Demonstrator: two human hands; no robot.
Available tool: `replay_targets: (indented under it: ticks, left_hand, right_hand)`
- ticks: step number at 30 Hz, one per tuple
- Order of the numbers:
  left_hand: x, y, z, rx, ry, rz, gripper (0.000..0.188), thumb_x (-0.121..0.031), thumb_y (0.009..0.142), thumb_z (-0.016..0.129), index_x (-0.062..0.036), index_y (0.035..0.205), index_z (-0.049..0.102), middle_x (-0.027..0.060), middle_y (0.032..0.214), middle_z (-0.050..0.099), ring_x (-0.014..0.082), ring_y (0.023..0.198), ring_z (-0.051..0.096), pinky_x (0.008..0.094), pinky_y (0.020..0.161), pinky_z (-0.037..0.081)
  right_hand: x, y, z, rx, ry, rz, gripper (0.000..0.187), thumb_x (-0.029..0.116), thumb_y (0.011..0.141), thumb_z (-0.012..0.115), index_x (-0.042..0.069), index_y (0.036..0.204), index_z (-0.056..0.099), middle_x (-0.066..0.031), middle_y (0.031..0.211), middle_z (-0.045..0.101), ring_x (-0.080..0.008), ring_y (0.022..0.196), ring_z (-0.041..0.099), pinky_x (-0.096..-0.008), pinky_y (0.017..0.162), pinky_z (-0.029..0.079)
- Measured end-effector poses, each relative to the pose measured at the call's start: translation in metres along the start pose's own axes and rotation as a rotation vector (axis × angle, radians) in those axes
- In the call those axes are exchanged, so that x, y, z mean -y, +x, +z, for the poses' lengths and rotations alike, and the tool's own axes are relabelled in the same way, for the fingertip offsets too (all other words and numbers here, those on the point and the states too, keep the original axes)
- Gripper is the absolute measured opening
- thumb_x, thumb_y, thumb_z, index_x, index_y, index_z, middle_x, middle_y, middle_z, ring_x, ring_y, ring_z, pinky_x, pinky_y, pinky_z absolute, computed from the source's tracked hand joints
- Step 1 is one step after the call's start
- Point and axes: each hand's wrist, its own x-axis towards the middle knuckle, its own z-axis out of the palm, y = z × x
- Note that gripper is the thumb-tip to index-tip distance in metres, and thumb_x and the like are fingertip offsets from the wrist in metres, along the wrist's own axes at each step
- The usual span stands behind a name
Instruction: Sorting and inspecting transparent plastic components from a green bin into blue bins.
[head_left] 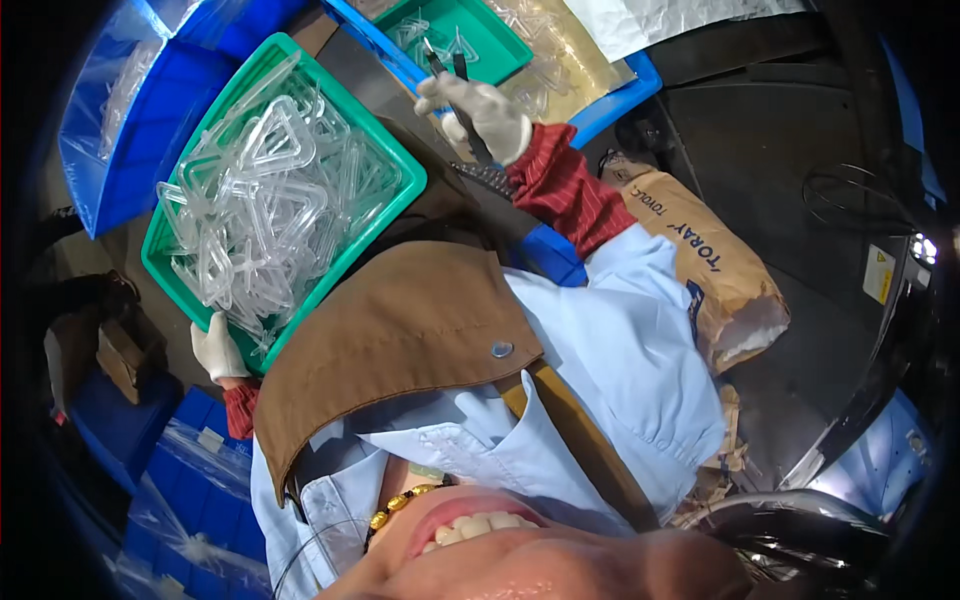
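Note:
A green plastic basket [418, 180] heaped with clear plastic triangular frames [275, 150] leans against my apron at the left. My left hand [215, 348], in a white glove, grips its near left corner, thumb on the rim and the other fingers mostly hidden. Farther off to the right, my gloved right hand [490, 118] holds a dark pliers-like tool [474, 140], its two ends pointing away from me. Just beyond them sits a smaller green tray [508, 52] with a few clear pieces [460, 45] in it.
A blue bin [150, 130] lined with clear film stands at the far left. More blue crates [190, 490] lie at the lower left. A blue-rimmed container [640, 85] surrounds the small tray. To my right rests a brown paper sack [715, 250] near dark machinery [800, 170].

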Motion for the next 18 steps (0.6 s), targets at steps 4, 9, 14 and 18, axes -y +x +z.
replay_targets:
  ticks: [4, 9, 14, 18]
  left_hand:
    - [-0.024, 0.011, -0.014, 0.038, 0.437, 0.098, 0.023, -0.014, 0.078, 0.056, 0.0023, 0.094, 0.056, 0.0071, 0.075, 0.058, 0.0161, 0.066, 0.052, 0.0297, 0.065, 0.043]
    - [-0.152, -0.017, -0.021, -0.468, -0.176, 0.566, 0.028, -0.002, 0.085, 0.046, 0.0098, 0.11, 0.053, 0.0184, 0.107, 0.058, 0.0251, 0.094, 0.058, 0.0345, 0.086, 0.046]
    - [-0.209, -0.05, 0.107, 0.448, -0.139, 0.696, 0.031, -0.013, 0.094, 0.044, 0.0099, 0.113, 0.051, 0.0148, 0.106, 0.056, 0.0199, 0.092, 0.057, 0.0265, 0.08, 0.046]
    - [-0.224, -0.065, 0.16, 0.843, -0.315, 0.352, 0.043, -0.029, 0.096, 0.04, 0.0064, 0.119, 0.048, 0.0026, 0.077, 0.054, 0.0091, 0.065, 0.047, 0.0228, 0.057, 0.036]
  right_hand:
    - [-0.027, 0.001, -0.015, 0.003, 0.305, -0.073, 0.025, 0.024, 0.093, 0.043, 0.005, 0.108, 0.052, -0.0055, 0.09, 0.06, -0.0075, 0.048, 0.045, -0.0208, 0.041, 0.036]
    - [-0.023, -0.01, 0.033, -0.062, 0.2, -0.327, 0.034, 0.032, 0.093, 0.049, 0.002, 0.11, 0.052, -0.0007, 0.084, 0.056, -0.0082, 0.071, 0.052, -0.0227, 0.06, 0.046]
    - [0.004, -0.025, 0.081, 0.134, 0.169, -0.342, 0.027, 0.026, 0.094, 0.049, 0.0, 0.1, 0.051, -0.0049, 0.08, 0.056, -0.0107, 0.067, 0.054, -0.0235, 0.056, 0.047]
    - [-0.012, -0.012, 0.1, 0.079, -0.235, -0.502, 0.028, 0.026, 0.095, 0.045, 0.0, 0.098, 0.054, -0.0051, 0.074, 0.056, -0.0095, 0.064, 0.052, -0.0264, 0.058, 0.045]
